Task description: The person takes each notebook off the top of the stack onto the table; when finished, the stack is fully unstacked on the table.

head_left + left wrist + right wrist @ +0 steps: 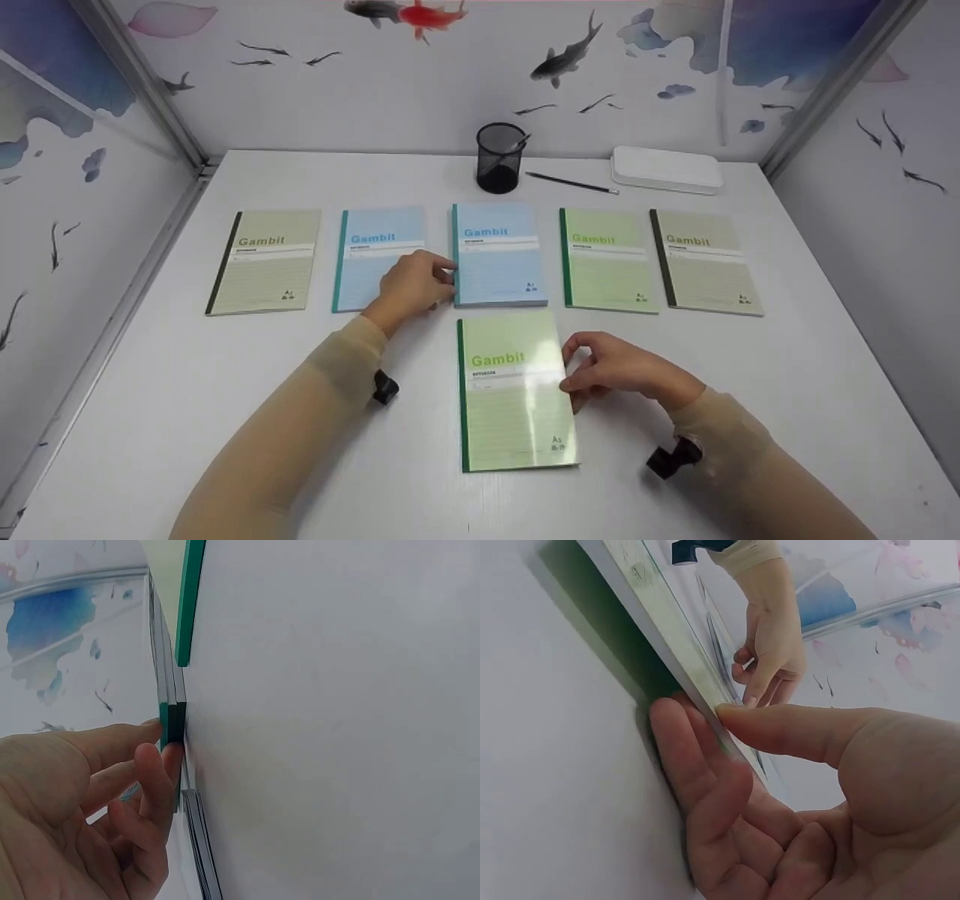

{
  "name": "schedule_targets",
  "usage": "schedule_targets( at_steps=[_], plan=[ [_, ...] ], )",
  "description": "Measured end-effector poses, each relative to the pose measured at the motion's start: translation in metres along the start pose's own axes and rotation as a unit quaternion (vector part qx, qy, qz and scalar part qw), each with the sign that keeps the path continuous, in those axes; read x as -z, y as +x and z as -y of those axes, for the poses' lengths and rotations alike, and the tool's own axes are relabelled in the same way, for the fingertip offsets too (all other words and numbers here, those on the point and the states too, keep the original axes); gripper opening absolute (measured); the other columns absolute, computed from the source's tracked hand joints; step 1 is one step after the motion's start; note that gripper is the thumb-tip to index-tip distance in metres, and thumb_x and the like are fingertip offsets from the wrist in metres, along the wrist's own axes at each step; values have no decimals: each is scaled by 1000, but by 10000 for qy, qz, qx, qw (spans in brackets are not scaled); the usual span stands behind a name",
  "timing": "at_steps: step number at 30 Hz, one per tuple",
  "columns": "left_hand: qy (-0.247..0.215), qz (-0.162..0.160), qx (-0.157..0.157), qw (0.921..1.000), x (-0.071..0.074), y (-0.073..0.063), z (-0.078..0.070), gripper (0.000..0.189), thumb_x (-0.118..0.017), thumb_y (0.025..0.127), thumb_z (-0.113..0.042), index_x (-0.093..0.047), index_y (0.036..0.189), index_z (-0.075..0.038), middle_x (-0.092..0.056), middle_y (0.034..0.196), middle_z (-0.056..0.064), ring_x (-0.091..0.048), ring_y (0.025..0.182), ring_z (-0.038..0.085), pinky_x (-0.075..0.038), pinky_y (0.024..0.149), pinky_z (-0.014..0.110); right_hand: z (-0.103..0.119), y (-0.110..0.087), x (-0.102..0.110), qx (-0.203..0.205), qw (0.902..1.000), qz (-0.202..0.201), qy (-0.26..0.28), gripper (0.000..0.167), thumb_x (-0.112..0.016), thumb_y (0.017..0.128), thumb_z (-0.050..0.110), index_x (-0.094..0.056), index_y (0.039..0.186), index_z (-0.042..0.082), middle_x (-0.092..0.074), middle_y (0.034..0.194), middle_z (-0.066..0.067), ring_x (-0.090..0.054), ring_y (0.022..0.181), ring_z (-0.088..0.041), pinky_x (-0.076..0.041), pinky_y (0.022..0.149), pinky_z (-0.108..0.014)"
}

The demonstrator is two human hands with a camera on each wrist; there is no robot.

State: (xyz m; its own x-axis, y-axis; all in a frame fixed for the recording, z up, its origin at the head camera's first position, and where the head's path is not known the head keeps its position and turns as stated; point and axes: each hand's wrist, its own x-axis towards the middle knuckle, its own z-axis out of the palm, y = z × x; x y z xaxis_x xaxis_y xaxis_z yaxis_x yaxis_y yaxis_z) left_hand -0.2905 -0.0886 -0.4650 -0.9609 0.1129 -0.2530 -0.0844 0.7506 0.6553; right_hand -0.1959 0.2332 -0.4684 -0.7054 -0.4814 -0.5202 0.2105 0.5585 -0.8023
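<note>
A green Gambit notebook [510, 420] lies nearest me, its right edge pinched by my right hand [626, 367]. In the right wrist view, the thumb [780, 727] rests on the cover and fingers reach beneath; that edge tilts up, with a shadow under it. Behind it, a blue notebook [499, 274] tops a small stack. My left hand [416, 281] touches the stack's left side, fingertips right at the spines [172, 722] in the left wrist view. This hand partly covers another blue notebook [375, 274] to its left.
A beige notebook [262, 270] lies far left in the row; a green notebook [609, 274] and another beige notebook [709, 274] lie right. Behind stand a black mesh pen cup [499, 161], a pencil [574, 183] and a white case [666, 171]. Printed panels enclose the table.
</note>
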Motion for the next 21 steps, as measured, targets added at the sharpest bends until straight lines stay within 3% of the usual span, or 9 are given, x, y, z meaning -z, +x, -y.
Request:
schedule_targets(
  at_steps=[7,14,17,21],
  plan=[
    [-47,8,2,10000,1,-1,0,44,-76,94,-20,-67,137,-20,-72,109,-3,-69,80,15,-55,67,29,10,0,-5,-473,9972,-262,-511,27,-77,91,18,-60,106,4,-76,76,-13,-76,65,-23,-56,58,-27],
    [216,-50,-112,9997,0,0,2,44,-77,93,-21,-68,137,-20,-75,109,-4,-70,69,15,-51,69,31,13,4,-6,-630,9922,-385,-1009,23,-77,91,19,-61,98,5,-74,68,-11,-72,58,-21,-47,51,-26],
    [244,-39,-162,9996,0,0,2,45,-76,93,-21,-68,137,-19,-75,111,-2,-70,75,15,-52,74,34,14,8,-1,-617,9896,-485,-1208,25,-79,90,25,-64,97,6,-74,70,-8,-71,60,-18,-46,53,-27],
    [265,-119,-188,9994,1,-1,2,44,-76,93,-20,-69,136,-19,-74,111,-1,-68,93,18,-51,87,39,18,20,12,-296,9839,-1080,-1391,28,-76,93,34,-67,101,9,-72,78,-5,-66,65,-16,-48,60,-29]
  ],
)
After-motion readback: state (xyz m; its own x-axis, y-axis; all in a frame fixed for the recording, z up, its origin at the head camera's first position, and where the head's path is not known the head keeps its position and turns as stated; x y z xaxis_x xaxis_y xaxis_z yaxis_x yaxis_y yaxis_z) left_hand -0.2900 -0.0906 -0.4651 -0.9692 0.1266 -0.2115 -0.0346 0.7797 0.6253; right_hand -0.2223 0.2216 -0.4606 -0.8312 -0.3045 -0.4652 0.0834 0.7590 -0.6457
